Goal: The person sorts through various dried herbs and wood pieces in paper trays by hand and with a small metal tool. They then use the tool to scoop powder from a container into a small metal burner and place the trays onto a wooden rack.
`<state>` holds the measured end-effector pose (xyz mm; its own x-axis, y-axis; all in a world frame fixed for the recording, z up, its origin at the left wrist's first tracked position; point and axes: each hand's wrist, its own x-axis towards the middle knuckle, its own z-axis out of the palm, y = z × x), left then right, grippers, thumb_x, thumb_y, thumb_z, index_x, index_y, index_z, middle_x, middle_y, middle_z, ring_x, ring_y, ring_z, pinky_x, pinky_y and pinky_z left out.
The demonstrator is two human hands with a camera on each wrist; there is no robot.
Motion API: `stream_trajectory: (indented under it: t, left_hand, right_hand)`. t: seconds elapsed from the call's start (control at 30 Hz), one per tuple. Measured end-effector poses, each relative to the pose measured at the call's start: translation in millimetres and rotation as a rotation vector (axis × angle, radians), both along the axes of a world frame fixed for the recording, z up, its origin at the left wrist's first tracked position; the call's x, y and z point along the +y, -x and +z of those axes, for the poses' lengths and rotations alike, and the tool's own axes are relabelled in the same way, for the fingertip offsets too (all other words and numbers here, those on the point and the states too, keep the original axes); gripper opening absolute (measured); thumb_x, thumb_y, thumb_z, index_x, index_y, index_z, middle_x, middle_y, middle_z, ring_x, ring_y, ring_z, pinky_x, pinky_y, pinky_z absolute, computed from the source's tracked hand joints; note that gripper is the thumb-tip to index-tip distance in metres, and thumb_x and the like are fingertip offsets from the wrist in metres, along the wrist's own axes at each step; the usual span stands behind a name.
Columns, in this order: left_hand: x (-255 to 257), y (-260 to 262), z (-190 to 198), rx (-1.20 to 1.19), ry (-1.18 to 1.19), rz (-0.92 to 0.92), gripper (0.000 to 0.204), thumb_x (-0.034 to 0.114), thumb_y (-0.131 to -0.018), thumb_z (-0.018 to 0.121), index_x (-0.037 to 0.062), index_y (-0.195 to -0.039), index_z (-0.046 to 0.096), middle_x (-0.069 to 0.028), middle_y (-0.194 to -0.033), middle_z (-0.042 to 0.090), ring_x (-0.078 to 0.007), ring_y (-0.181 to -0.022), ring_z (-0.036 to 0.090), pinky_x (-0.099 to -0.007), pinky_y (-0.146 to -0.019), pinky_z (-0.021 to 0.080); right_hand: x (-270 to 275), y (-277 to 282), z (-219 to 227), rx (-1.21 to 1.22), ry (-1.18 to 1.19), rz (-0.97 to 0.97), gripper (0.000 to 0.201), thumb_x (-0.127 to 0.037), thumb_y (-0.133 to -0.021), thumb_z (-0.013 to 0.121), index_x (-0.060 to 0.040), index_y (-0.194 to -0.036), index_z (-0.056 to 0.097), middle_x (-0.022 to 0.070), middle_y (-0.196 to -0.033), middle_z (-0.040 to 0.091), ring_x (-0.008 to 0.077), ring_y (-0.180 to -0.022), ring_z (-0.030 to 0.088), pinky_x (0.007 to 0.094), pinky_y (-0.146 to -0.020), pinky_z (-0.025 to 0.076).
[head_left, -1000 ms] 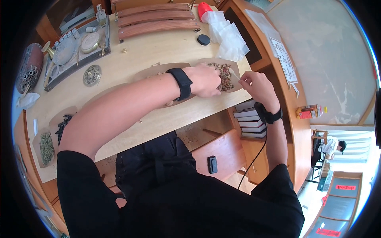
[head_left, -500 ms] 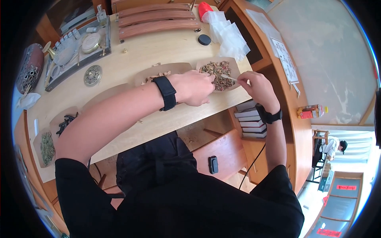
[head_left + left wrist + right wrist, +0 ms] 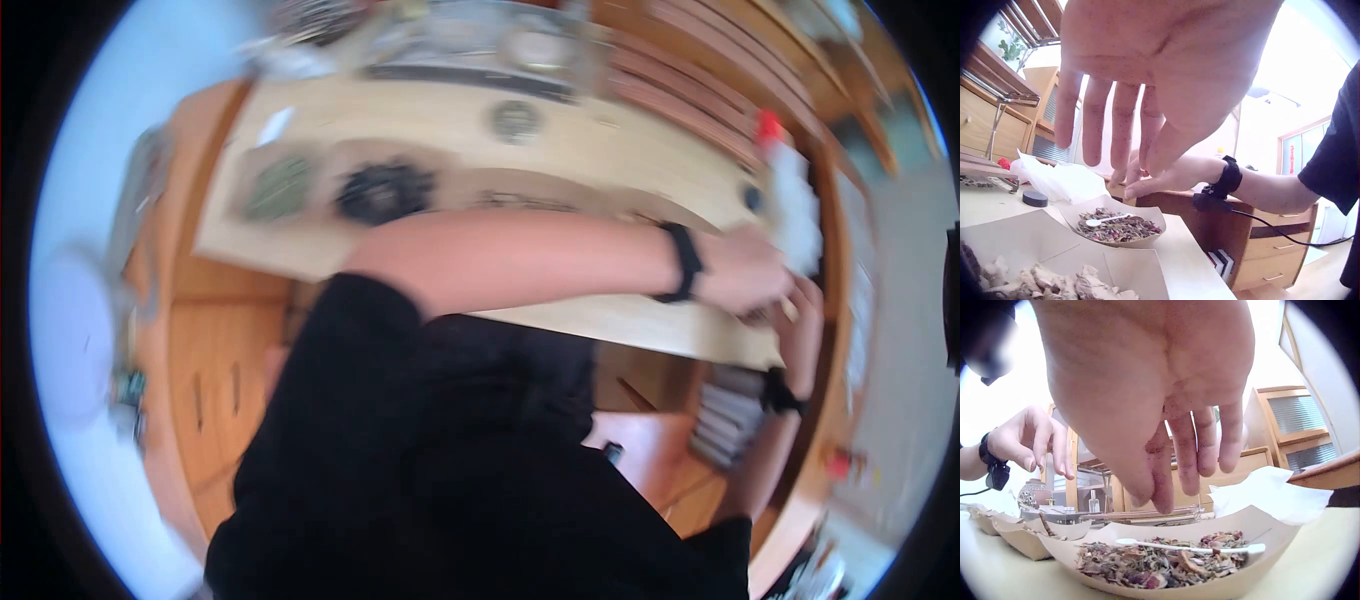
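Observation:
Dried petals and leaves (image 3: 1124,232) fill a paper tray (image 3: 1210,591), and a white plastic spoon (image 3: 1188,546) lies across them. Above that tray hangs my right hand (image 3: 1154,394), its fingers pointing down and relaxed, with nothing visibly held. My left hand (image 3: 1160,81) also hangs with loose fingers, near a tray (image 3: 1142,270) of pale dried slices (image 3: 1054,282). The head view is blurred; there my left hand (image 3: 742,270) overlaps the right hand (image 3: 800,318) at the table's right end, and contact cannot be told.
Trays of green herb (image 3: 280,188) and dark pieces (image 3: 385,190) stand at the table's left. White bags (image 3: 1063,181) and a black round lid (image 3: 1035,199) lie behind the petal tray. A wooden rack (image 3: 690,85) is at the back; books (image 3: 728,415) sit below.
The head view has swung left and blurred. My right hand, which held the spoon's end, has let it go. The left hand has moved back from the petals.

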<state>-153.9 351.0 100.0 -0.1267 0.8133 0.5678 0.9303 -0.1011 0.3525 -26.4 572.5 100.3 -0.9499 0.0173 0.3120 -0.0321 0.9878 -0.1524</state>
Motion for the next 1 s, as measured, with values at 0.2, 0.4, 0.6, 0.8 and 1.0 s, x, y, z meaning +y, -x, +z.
stream_trajectory:
  t: [0.2, 0.4, 0.6, 0.8, 1.0]
  left_hand:
    - [-15.7, 9.5, -3.6, -0.03, -0.047, 0.17, 0.016, 0.017, -0.07, 0.072, 0.001, -0.072, 0.073, -0.0203, -0.068, 0.068, -0.0369, -0.068, 0.07, -0.0462, -0.062, 0.056]
    - [-37.9, 18.3, -6.3, -0.106, 0.011, 0.15, 0.016, 0.015, -0.074, 0.071, -0.0011, -0.073, 0.073, -0.0212, -0.074, 0.07, -0.0379, -0.07, 0.071, -0.0451, -0.063, 0.057]
    - [-37.1, 12.5, -12.3, 0.096, 0.041, 0.165, 0.011, 0.011, -0.075, 0.07, 0.0018, -0.079, 0.074, -0.0186, -0.079, 0.072, -0.0346, -0.073, 0.073, -0.0446, -0.064, 0.058]
    - [13.5, -0.5, -28.6, 0.108, 0.078, 0.14, 0.01, 0.014, -0.077, 0.069, 0.0061, -0.078, 0.075, -0.0137, -0.081, 0.073, -0.0313, -0.082, 0.074, -0.0466, -0.072, 0.058]
    - [-34.2, -1.4, -6.2, 0.003, 0.079, 0.162, 0.018, 0.022, -0.079, 0.072, 0.0067, -0.088, 0.075, -0.017, -0.104, 0.068, -0.0354, -0.101, 0.065, -0.0712, -0.101, 0.038]
  right_hand:
    - [15.6, 14.3, -13.9, -0.066, 0.005, -0.102, 0.016, -0.009, -0.098, 0.063, 0.005, -0.094, 0.068, 0.0168, -0.086, 0.066, 0.0327, -0.077, 0.064, 0.0405, -0.083, 0.052]
    - [-17.7, 17.4, -5.8, 0.046, 0.215, -0.084, 0.012, -0.01, -0.096, 0.067, 0.0014, -0.095, 0.066, 0.0171, -0.106, 0.069, 0.0275, -0.096, 0.069, 0.036, -0.068, 0.059]
    - [-29.4, 13.5, 3.0, 0.004, 0.179, -0.032, 0.012, -0.009, -0.092, 0.071, 0.0013, -0.093, 0.064, 0.0159, -0.108, 0.067, 0.0288, -0.104, 0.067, 0.036, -0.066, 0.06]
    - [-67.8, 3.4, 18.9, -0.047, 0.24, -0.174, 0.019, -0.013, -0.094, 0.068, 0.0015, -0.105, 0.069, 0.0179, -0.115, 0.068, 0.0317, -0.112, 0.065, 0.0428, -0.085, 0.053]
    - [-29.0, -17.4, -12.6, -0.208, 0.118, -0.119, 0.029, -0.018, -0.098, 0.064, -0.0056, -0.124, 0.065, 0.0142, -0.136, 0.063, 0.0358, -0.117, 0.062, 0.0559, -0.106, 0.041]
